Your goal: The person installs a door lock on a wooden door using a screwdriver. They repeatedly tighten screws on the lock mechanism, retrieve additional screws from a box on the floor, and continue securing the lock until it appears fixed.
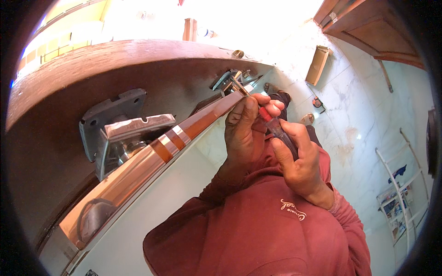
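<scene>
My right hand is wrapped round a screwdriver with a dark see-through handle and a red collar. Its shaft points up and left, toward my left hand. The left fingers are pinched together at the far end of a long polished bar with brown and silver bands; what lies between them is hidden. Just past the fingertips is a small metal fitting, close to a bracket on the brown panel. A larger grey metal bracket with holes stands behind the bar's near part.
Along the panel's top runs a pale wooden edge. On the marble-look floor lie an open cardboard box and a red and black tape measure. A white metal ladder is at the right, below a brown wooden door.
</scene>
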`<state>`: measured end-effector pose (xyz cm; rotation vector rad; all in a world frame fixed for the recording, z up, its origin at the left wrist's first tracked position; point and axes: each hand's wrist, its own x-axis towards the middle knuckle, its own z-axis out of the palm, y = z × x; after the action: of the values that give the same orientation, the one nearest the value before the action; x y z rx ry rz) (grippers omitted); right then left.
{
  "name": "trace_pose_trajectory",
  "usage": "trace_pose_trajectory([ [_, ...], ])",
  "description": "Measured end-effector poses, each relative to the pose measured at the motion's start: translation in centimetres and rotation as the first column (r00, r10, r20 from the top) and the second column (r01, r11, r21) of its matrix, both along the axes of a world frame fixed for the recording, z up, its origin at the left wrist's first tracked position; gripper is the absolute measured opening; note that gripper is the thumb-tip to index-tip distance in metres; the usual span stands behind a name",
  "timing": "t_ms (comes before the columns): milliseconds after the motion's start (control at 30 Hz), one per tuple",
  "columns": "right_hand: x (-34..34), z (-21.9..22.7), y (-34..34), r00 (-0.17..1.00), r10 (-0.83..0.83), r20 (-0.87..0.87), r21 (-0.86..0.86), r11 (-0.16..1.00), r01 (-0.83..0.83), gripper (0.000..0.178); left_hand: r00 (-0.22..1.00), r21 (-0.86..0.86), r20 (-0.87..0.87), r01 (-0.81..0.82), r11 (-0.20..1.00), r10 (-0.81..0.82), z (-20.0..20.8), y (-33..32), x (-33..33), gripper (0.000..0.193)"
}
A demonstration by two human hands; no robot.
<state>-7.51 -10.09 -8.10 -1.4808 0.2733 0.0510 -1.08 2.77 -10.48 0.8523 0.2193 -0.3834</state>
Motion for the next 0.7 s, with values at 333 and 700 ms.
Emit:
trace_pose_trajectory([
  [333,-0.6,-0.7,-2.2,0.916,0.299,-0.266,0.795,0.605,0.034,0.033,0.986,0.159,0.135,-0.123,0.980,0.102,0.0,-0.6,-0.8,0.030],
  [700,-1.5,2.4,-1.4,0.949,0.206,0.237,-0.581,0.813,-0.032,0.044,0.990,0.400,0.083,0.070,0.914,-0.112,-0.4,2.6,-0.5,0.028],
])
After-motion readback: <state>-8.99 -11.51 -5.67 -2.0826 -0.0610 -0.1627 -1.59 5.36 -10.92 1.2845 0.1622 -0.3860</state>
